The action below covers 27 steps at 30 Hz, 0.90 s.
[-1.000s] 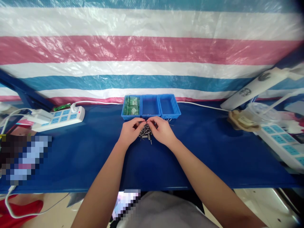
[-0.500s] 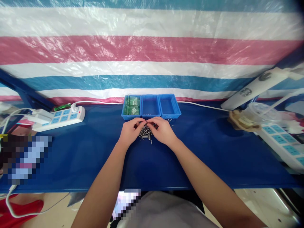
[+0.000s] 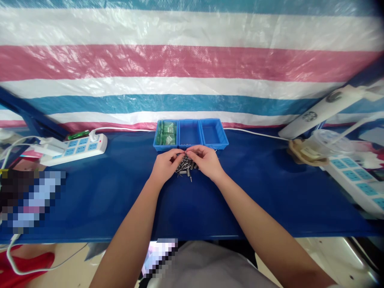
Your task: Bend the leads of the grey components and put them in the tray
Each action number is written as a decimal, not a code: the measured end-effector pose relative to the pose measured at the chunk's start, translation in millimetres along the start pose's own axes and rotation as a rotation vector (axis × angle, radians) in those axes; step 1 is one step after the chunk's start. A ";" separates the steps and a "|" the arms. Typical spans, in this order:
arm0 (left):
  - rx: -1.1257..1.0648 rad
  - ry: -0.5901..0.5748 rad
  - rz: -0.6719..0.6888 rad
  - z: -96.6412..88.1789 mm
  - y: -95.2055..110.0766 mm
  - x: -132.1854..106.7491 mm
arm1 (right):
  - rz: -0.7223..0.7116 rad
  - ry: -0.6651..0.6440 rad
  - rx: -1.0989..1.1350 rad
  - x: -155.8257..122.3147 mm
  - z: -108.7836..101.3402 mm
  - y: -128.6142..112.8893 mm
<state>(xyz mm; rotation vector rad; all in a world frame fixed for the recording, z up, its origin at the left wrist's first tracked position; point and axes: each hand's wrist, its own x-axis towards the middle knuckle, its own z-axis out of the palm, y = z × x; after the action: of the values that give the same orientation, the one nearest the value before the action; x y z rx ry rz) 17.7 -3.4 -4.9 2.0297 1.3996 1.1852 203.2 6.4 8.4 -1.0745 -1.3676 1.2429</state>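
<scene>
Two hands work at one spot: left hand (image 3: 164, 166) and right hand (image 3: 206, 162) curl over the pile of small metal components (image 3: 185, 168), fingertips pinched together; any grasped piece is too small to tell. Pile lies on the blue table (image 3: 120, 192), just before three blue bins (image 3: 179, 136).

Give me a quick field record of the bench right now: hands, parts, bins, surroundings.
Left hand: on the pile's left side, fingers curled
Right hand: on the pile's right side, fingertips meeting the left hand's
Held: too small to tell
Pile of small metal parts: on the blue table, between the hands
Blue bins: three in a row behind the pile; left one holds green parts
Power strip: far left
</scene>
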 end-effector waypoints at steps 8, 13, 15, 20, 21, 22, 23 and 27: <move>0.013 0.031 -0.021 -1.5 -1.0 0.7 | 0.044 -0.044 0.034 -1.8 0.4 -0.1; -0.051 0.008 -0.053 -3.6 1.9 -0.7 | -0.039 -0.041 -0.027 -2.1 -0.3 -1.8; -0.068 -0.011 -0.046 -3.7 2.7 -1.2 | -0.060 -0.017 -0.024 -1.9 -0.3 -2.6; -0.060 -0.028 -0.008 -1.7 2.3 -1.5 | -0.049 0.019 -0.029 -0.4 -0.9 0.4; -0.057 -0.020 -0.001 -1.3 2.0 -1.5 | -0.047 0.015 -0.028 -0.1 -1.1 1.7; -0.055 -0.011 0.004 -1.1 1.8 -1.6 | -0.046 0.008 -0.032 0.0 -1.1 2.9; -0.054 0.000 0.006 -1.0 1.6 -1.7 | -0.045 0.001 -0.039 0.1 -1.2 4.0; -0.054 0.022 -0.012 -0.9 0.9 -1.9 | -0.069 -0.002 -0.101 -0.9 -1.4 5.1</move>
<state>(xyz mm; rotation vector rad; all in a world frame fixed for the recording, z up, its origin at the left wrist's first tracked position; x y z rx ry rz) 17.2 -5.6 -4.6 1.9751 1.3731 1.2303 204.7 6.2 3.3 -1.0861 -1.4695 1.1353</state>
